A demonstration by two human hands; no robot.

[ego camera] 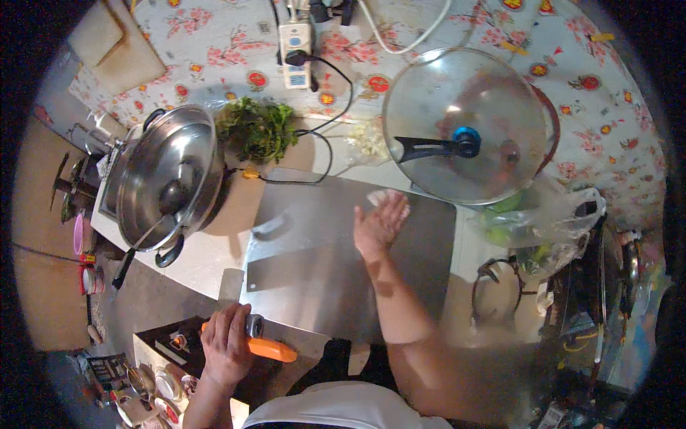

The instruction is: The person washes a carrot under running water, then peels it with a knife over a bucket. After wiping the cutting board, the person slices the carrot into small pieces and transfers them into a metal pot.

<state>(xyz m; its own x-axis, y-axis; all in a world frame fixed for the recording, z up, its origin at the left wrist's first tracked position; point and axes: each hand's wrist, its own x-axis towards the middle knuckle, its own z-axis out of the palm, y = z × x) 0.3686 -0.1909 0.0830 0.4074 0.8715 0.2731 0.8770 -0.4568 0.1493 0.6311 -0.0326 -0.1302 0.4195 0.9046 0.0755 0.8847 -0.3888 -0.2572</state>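
My left hand [225, 338], at the lower left off the counter edge, is closed around an orange object [273, 350] that looks like a handle. A flat grey blade-like piece [231, 285] rises above the fist, and a dark rounded end [255, 325] shows beside it; whether they are one tool I cannot tell. My right hand [379, 228] lies over a crumpled white tissue or cloth [381, 196] on a stainless steel cutting board [321, 279]. Its fingers are spread, with the tissue under and between them.
At left, a steel wok [185, 155] holds a ladle [144, 238]. Behind are leafy greens [254, 128], a power strip [296, 53] with cords, and bagged chopped garlic-like pieces [370, 140]. A glass-lidded pan [429, 96] and plastic bags [552, 220] stand right. Jars [169, 381] sit lower left.
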